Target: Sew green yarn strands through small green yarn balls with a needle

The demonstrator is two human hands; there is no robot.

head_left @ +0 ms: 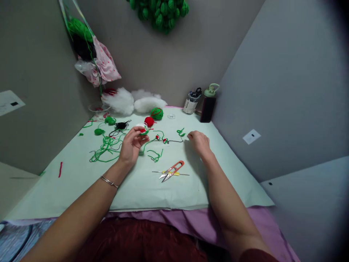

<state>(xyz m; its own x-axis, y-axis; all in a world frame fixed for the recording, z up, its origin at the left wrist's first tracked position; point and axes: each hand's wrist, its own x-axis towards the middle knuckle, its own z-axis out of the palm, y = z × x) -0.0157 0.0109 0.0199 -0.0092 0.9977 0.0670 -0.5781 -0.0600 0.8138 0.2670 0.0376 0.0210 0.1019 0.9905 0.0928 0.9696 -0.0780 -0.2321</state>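
Observation:
Between the thumb and fingers of my left hand (134,143) is a small red, white and green crocheted piece (144,131), raised above the table. My right hand (199,142) is off to the right with its fingertips pinched together; whatever they hold is too small to make out. Two little red, white and green crocheted bits (165,141) lie between the hands, near a dark strand. Green yarn scraps (180,132) sit by my right fingertips. Closer to me, orange-handled thread snips (172,171) rest across a crochet hook with a yellow grip (176,174).
Tangled green yarn (105,151) spreads left of my left hand, with black yarn (121,125) behind. Farther back are a red yarn ball (149,121), a green yarn ball (157,114) and white stuffing (121,101). A pen cup (190,104) and a dark phone (208,109) stand at back right.

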